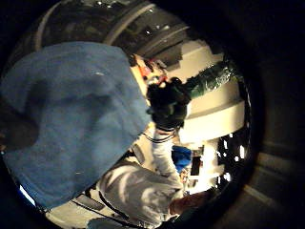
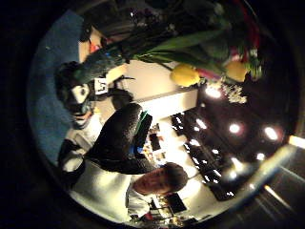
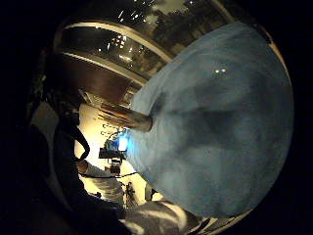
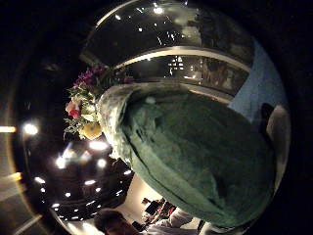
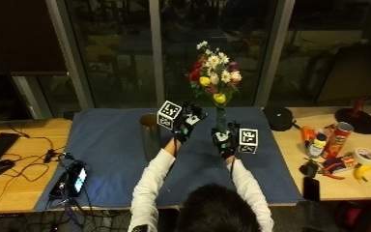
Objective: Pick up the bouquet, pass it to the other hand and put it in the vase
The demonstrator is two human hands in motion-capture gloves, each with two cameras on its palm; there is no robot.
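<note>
Bouquet (image 5: 214, 79) stood upright above the blue cloth (image 5: 108, 145), its wrapped stems gripped in my right hand (image 5: 224, 141); my left hand (image 5: 189, 121) hovered beside it, fingers spread, near the vase (image 5: 149, 135).

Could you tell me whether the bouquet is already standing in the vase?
No, the right hand holds the bouquet upright above the cloth, beside the vase.

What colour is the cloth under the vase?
Blue: the cloth covering the table under the vase shows best in the outside view.
</note>
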